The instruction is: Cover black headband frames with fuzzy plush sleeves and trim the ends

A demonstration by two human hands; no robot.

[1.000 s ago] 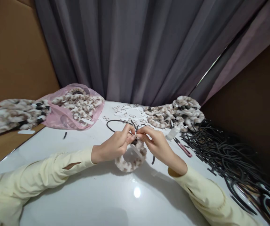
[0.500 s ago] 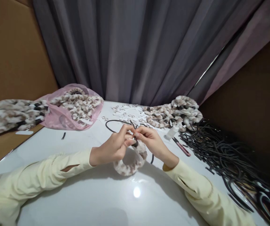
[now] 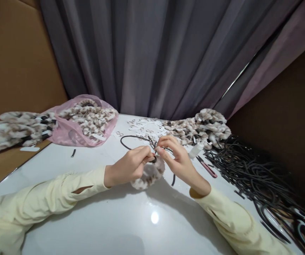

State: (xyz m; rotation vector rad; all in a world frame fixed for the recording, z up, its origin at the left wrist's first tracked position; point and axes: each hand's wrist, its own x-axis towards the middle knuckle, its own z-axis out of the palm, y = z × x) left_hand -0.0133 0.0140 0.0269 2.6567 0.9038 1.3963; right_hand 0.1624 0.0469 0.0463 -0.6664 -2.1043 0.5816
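A fluffy white-and-brown ring [image 3: 148, 179] hangs just above the white table, below my fingertips. My left hand [image 3: 132, 164] is closed at its top, pinching it by a dark section [image 3: 154, 160]. My right hand [image 3: 177, 161] is beside it with thumb and fingers bent together around a thin black cord [image 3: 156, 144]; the exact grip is partly hidden. The cord's loop [image 3: 124, 144] curves out behind my left hand. A dark cord end [image 3: 173, 180] lies under my right wrist.
At the left, a pink plastic bag [image 3: 62, 131] holds fluffy rings. More fluffy rings [image 3: 210, 124] are piled at the back right, near a small bottle [image 3: 195, 150] and a pink-handled cutter [image 3: 208, 168]. Black cords [image 3: 248, 173] cover the right side. Small metal rings [image 3: 141, 129] lie behind.
My right hand has drawn slightly right and its fingers have lifted and loosened. My left fingers have curled in closer, and the fluffy ring has risen a little.
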